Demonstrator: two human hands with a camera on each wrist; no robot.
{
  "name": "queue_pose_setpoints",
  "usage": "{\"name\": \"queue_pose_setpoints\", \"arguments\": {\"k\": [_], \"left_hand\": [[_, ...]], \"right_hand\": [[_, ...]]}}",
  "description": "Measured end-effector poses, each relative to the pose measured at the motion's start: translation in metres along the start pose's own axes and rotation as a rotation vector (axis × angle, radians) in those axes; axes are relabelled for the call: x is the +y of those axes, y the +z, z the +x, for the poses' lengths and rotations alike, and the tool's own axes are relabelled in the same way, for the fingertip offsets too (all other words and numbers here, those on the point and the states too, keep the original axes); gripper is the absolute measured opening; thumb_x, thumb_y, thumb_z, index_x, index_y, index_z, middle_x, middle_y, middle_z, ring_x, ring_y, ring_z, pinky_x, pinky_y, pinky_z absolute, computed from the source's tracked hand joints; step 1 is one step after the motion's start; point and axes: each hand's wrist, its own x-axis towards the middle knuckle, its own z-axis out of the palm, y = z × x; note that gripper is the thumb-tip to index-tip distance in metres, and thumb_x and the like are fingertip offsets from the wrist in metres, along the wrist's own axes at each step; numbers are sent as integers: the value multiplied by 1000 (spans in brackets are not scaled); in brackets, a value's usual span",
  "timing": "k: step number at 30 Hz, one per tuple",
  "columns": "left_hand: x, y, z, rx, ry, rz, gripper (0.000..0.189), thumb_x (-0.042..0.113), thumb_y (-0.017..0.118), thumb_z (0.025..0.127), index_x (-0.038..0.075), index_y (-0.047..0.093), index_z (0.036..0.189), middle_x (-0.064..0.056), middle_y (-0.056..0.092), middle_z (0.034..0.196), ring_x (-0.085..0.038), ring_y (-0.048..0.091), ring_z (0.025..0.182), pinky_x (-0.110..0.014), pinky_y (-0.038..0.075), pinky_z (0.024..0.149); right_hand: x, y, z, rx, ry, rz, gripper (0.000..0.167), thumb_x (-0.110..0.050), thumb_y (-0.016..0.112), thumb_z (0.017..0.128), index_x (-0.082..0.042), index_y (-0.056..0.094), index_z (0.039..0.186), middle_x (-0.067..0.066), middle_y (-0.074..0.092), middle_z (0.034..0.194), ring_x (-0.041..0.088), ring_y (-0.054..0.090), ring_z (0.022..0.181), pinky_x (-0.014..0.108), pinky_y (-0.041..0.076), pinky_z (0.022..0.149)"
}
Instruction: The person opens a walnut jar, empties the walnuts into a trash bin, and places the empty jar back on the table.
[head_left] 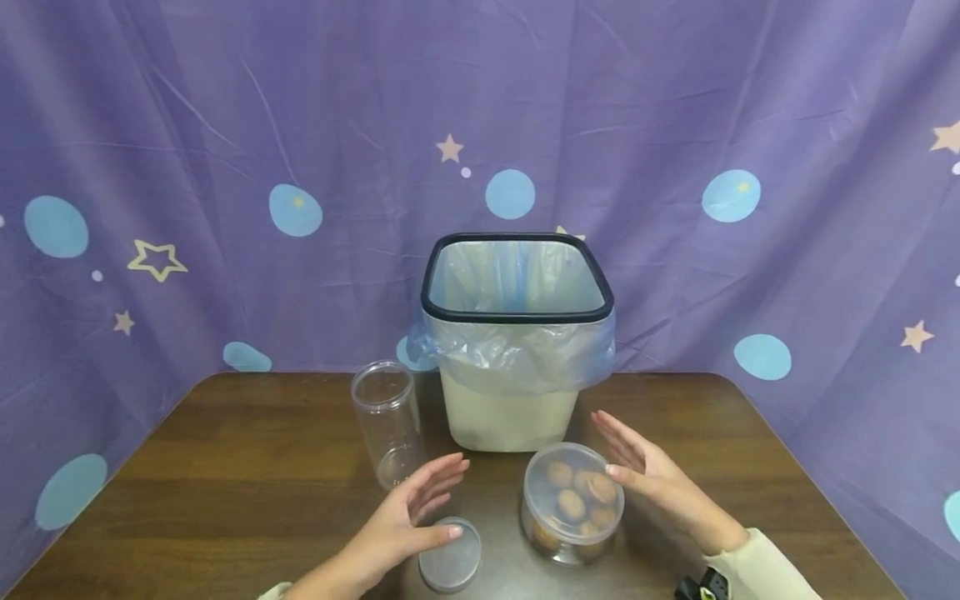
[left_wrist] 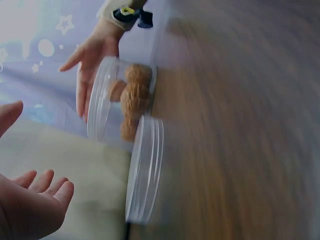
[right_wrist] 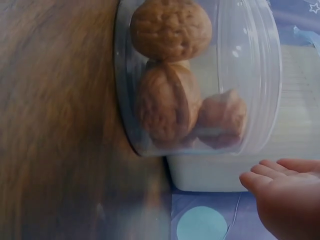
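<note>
A clear round container of walnuts (head_left: 572,533) with a translucent lid stands at the front right of the table. My right hand (head_left: 660,479) is beside it, fingers extended and holding nothing; in the left wrist view this hand (left_wrist: 97,60) appears behind the container. A round translucent lid (head_left: 453,562) lies at front centre. My left hand (head_left: 401,525) hovers near it with fingers spread and nothing held, its thumb overlapping the lid in the head view. A tall clear jar (head_left: 386,408), lidless, stands beyond the left hand. Walnuts (right_wrist: 170,100) show through the container wall in the right wrist view.
Behind the containers stands a cream bin (head_left: 510,412) with a black rim (head_left: 517,317) and a translucent bag liner (head_left: 525,358). A brown wooden table (head_left: 225,483) lies beneath everything. A purple curtain (head_left: 360,100) hangs at the back.
</note>
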Motion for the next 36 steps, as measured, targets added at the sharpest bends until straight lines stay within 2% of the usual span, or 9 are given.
{"name": "queue_pose_setpoints", "arguments": {"k": [5,8,14,16,22,29,36], "left_hand": [[-1,8,6,28,-48,-84,71,3,69,82,-5,31,141,-22,38,144,-5,44,126,-23,37,104],[-1,13,9,47,-85,-94,73,5,70,81,-4,30,142,-21,37,145,-9,43,127,-26,36,105],[0,23,17,36,-129,-108,76,6,69,81,-3,27,144,-18,35,147,-37,29,136,-45,29,110],[0,26,20,30,-130,-111,76,6,69,81,-1,27,144,-17,34,148,-41,26,136,-49,27,111],[-1,32,31,19,-143,-118,78,8,70,81,0,26,145,-20,28,150,-39,24,138,-52,23,112],[-2,41,43,-21,-171,-168,82,8,72,79,1,26,146,-20,26,151,-37,23,139,-51,21,113],[-4,50,51,-15,-186,-192,81,3,72,77,1,27,145,-19,29,150,-33,26,138,-50,20,113]], "right_hand": [[3,-6,-4,-48,26,35,68,2,51,92,13,9,145,36,4,148,-1,29,134,14,25,106],[5,-9,-5,-99,46,76,72,1,54,90,11,8,145,34,1,149,-2,29,134,14,24,106],[13,-14,-7,-190,62,85,82,-8,61,89,8,6,147,21,10,155,4,23,139,14,23,107],[16,-16,-8,-196,90,73,84,-10,63,88,5,7,148,17,12,156,5,21,139,13,23,106],[21,-22,-13,-238,142,49,86,-11,66,86,2,8,149,30,3,153,0,21,138,11,23,105],[23,-25,-16,-297,191,61,92,-9,68,84,-5,4,151,26,-4,154,-6,19,136,11,25,104],[29,-24,-16,-352,249,112,99,-8,69,82,-8,-1,151,25,-7,154,-5,21,135,13,25,104]]}}
